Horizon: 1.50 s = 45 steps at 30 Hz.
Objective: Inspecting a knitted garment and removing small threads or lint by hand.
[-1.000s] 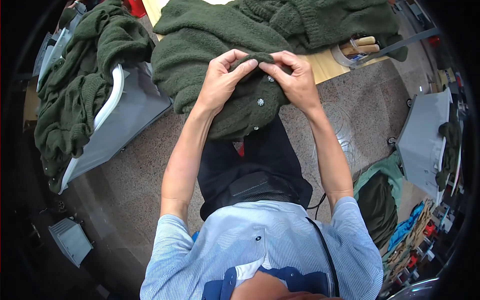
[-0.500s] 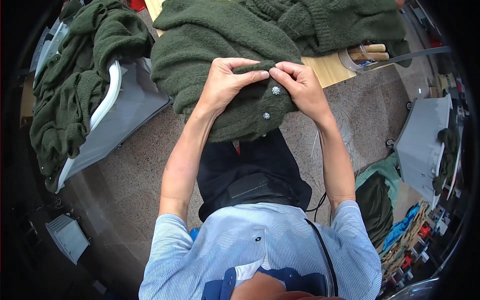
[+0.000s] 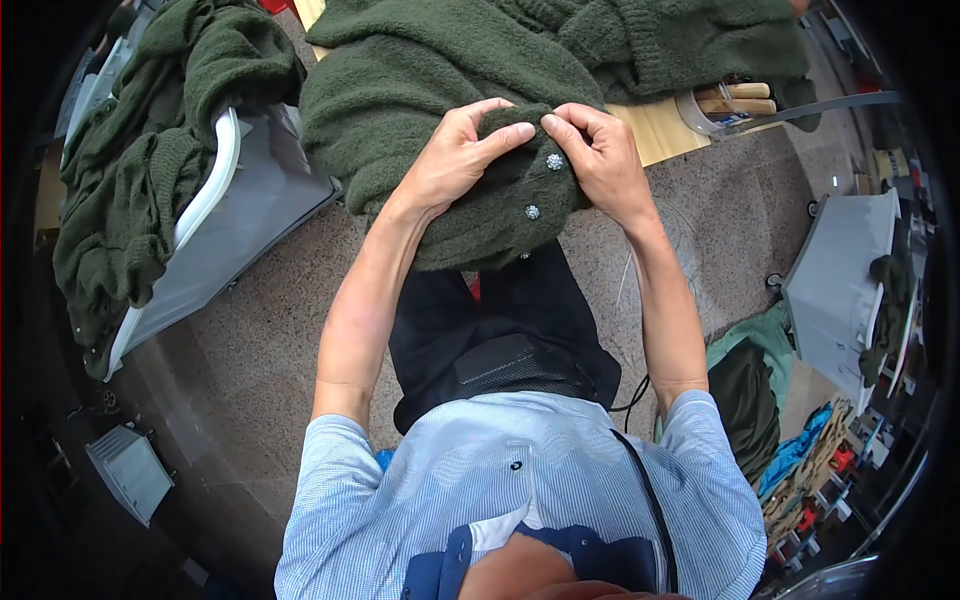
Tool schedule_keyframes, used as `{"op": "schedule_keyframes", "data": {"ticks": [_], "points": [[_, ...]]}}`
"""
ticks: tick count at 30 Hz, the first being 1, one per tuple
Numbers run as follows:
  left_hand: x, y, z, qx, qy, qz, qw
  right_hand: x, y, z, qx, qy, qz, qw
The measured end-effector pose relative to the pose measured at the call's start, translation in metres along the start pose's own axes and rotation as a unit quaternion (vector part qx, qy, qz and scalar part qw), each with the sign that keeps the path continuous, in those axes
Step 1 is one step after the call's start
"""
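Knitwear (image 3: pixel 490 202), edge pinched in left fingers (image 3: pixel 510 136) and right fingers (image 3: pixel 567 138) (floor (image 3: pixel 745 220) beyond table edge (image 3: pixel 655 145))

From here I see a pale desk (image 3: pixel 664 142) bearing green knitwear (image 3: pixel 430 75) (fuzzy, rumpled), a tool cup (image 3: pixel 695 119) at its edge.

This looks like a garment workshop: green knitwear (image 3: pixel 430 70) covers much of the tabletop (image 3: pixel 662 143), more knits (image 3: pixel 130 205) drape over a gray bin (image 3: pixel 235 205), a wheeled bin (image 3: pixel 835 285) stands at right, wooden handles (image 3: pixel 738 106) protrude from a cup (image 3: pixel 690 113), and the floor (image 3: pixel 285 310) is speckled.
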<state>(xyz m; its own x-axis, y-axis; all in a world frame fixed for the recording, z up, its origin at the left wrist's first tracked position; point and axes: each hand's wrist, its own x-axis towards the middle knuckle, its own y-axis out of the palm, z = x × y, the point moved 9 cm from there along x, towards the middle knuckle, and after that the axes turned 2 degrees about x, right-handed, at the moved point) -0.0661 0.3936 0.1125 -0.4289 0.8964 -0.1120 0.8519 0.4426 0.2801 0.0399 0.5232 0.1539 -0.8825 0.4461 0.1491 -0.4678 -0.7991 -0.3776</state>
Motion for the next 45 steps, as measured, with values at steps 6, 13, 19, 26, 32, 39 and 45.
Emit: {"op": "schedule_keyframes", "data": {"ticks": [6, 13, 19, 26, 32, 39, 45], "points": [[-0.003, 0.006, 0.001, -0.024, -0.042, 0.007, 0.999, 0.003, 0.007, -0.01, 0.034, 0.013, 0.03, 0.999], [0.007, 0.005, 0.012, -0.035, 0.009, -0.006, 0.999, -0.002, 0.002, -0.025, 0.075, 0.056, 0.01, 0.996], [0.01, -0.003, 0.016, 0.07, 0.077, -0.069, 0.992, -0.03, -0.004, -0.034, 0.307, 0.133, 0.155, 0.929], [0.013, 0.004, 0.017, 0.096, 0.087, -0.069, 0.989, -0.06, -0.021, 0.0, 0.033, 0.01, 0.132, 0.991], [0.009, 0.005, 0.011, 0.099, 0.085, -0.072, 0.989, -0.138, -0.031, -0.081, -0.015, 0.157, 0.142, 0.977], [0.029, 0.006, 0.0, 0.172, 0.143, -0.097, 0.97, -0.146, 0.049, -0.203, 0.361, 0.201, -0.032, 0.91], [0.043, -0.006, 0.01, 0.181, 0.14, -0.121, 0.966, -0.171, 0.012, -0.21, 0.185, 0.203, -0.074, 0.959]]}}
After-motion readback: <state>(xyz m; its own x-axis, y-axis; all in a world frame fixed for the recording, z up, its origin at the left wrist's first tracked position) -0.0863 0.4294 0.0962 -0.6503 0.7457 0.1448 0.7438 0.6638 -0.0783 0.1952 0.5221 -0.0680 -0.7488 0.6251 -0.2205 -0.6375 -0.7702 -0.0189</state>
